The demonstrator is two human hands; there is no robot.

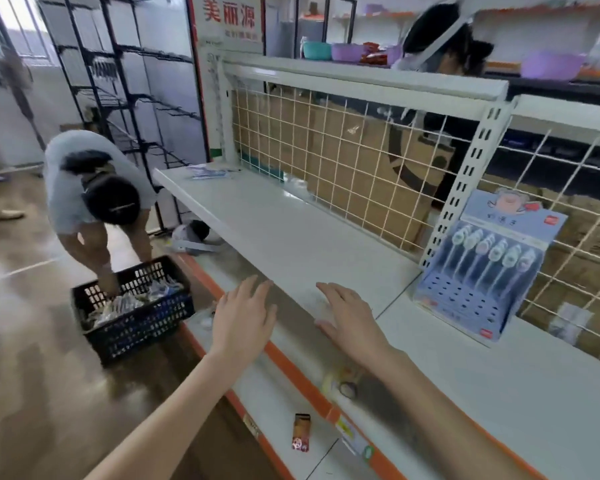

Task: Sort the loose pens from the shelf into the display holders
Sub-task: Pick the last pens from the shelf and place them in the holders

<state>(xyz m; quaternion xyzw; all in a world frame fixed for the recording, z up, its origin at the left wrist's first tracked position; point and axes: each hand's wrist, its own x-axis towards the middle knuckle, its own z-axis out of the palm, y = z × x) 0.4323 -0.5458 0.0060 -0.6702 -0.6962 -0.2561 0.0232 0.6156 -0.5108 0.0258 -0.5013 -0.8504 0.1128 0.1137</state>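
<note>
Head view: both my left hand [244, 318] and right hand [347, 320] flat-fingered, empty; blue cardboard pen display holder [478, 271] stands right, nearer right hand, pens upright.

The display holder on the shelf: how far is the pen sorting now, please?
Done: the display holder has one back row of pens; its front holes look empty. In hand: nothing; the left hand and right hand are open at the shelf edge. Left: filling the empty holes. No loose pens are clear; small items at the far end are too blurred to identify.
</note>
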